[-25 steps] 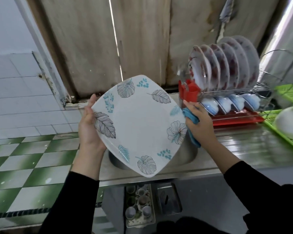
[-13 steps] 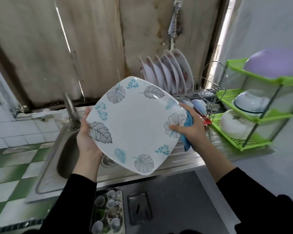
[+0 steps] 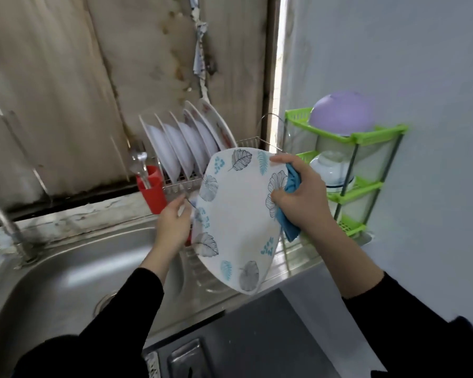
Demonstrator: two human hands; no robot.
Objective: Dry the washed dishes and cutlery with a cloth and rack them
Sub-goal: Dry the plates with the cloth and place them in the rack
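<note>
I hold a large square white plate (image 3: 236, 214) with grey and blue leaf prints, tilted on edge in front of the dish rack (image 3: 180, 184). My left hand (image 3: 174, 223) grips its left edge. My right hand (image 3: 301, 197) grips the right edge with the thumb on the face and also holds a blue cloth (image 3: 291, 205) bunched behind the plate. Several white plates (image 3: 175, 151) stand upright in the rack.
A red cutlery cup (image 3: 150, 189) with spoons hangs at the rack's left end. The steel sink (image 3: 66, 279) and tap (image 3: 8, 227) lie to the left. A green corner shelf (image 3: 366, 137) holds a purple bowl (image 3: 342, 113) and a white bowl (image 3: 331, 170).
The plate has moved right and toward the rack and turned more edge-on. My view has swung right, and both hands have stayed on the plate's edges.
</note>
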